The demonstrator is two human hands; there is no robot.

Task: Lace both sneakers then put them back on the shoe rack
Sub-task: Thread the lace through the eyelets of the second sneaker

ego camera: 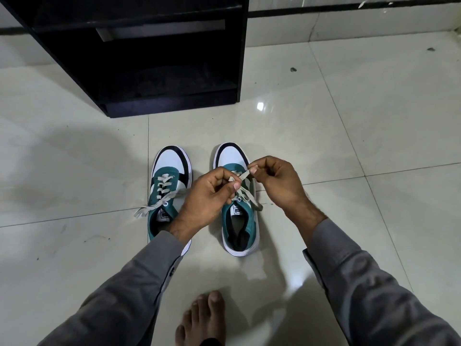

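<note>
Two green, white and black sneakers stand side by side on the tiled floor, toes pointing away from me. The left sneaker (167, 176) is laced, with its loose lace ends trailing out to the left. Over the right sneaker (239, 226) both my hands work its off-white lace (249, 198). My left hand (207, 196) pinches one strand above the tongue. My right hand (277, 181) pinches the other strand near the toe side. One lace end hangs down over the shoe's right edge.
A black shoe rack (139, 58) with dark shelves stands on the floor just beyond the sneakers. My bare foot (202, 318) rests on the glossy tiles at the bottom. A white wall with a dark strip runs along the back right.
</note>
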